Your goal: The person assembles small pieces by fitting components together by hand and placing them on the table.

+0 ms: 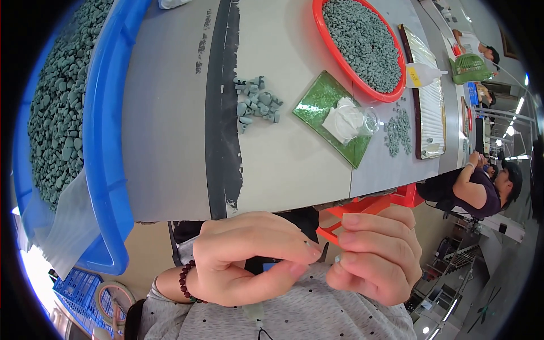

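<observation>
Above my lap, in front of the table edge, my left hand (255,258) is closed in a pinch, thumb against forefinger. A dark thin tip shows at its fingertips, too small to name. Facing it, my right hand (379,255) has its fingers curled in and pinches a small pale grey-green piece (338,258), mostly hidden by the fingers. The two hands are a little apart. On the table beyond lies a loose pile of grey-green pieces (260,103). Right of it sits a green tile (317,101) with crumpled white paper (338,126) and a clear round cup (369,120).
A blue crate (107,147) full of grey-green pieces stands at the left. A red basin (319,25) of small pieces is at the back, beside a white squeeze bottle (420,75), scattered pieces (398,133) and a ridged white tray (429,113). A co-worker (479,187) sits at the right.
</observation>
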The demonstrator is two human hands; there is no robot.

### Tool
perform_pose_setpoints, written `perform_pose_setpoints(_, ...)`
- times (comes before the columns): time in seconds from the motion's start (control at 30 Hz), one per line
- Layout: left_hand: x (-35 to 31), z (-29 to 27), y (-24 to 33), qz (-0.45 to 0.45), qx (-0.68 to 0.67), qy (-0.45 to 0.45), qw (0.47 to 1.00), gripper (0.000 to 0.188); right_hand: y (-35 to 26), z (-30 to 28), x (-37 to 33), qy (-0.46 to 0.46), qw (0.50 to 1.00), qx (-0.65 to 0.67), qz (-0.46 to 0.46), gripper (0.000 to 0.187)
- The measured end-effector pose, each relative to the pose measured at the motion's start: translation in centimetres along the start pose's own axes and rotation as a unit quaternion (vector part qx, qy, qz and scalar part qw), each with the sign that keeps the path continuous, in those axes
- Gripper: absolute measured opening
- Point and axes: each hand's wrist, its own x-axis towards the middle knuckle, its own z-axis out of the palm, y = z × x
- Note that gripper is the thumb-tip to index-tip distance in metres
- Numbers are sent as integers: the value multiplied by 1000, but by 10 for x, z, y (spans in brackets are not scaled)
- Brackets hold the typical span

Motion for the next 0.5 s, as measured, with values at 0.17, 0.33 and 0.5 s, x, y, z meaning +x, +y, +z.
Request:
perform_pose_setpoints(0.17, 1, -3, 3, -37, -24, -23, 999, 17, -1, -2, 1, -15, 1000, 7, 4, 14)
perform_pose_setpoints(0.33, -2, 2, 4, -77, -132, -1, 988, 26, -5, -2, 1, -17, 999, 28, 31, 15)
perform_pose_setpoints(0.5, -4, 4, 10, -175, -165, 31, 970, 31, -7, 4, -1, 24, 999, 24, 8, 9)
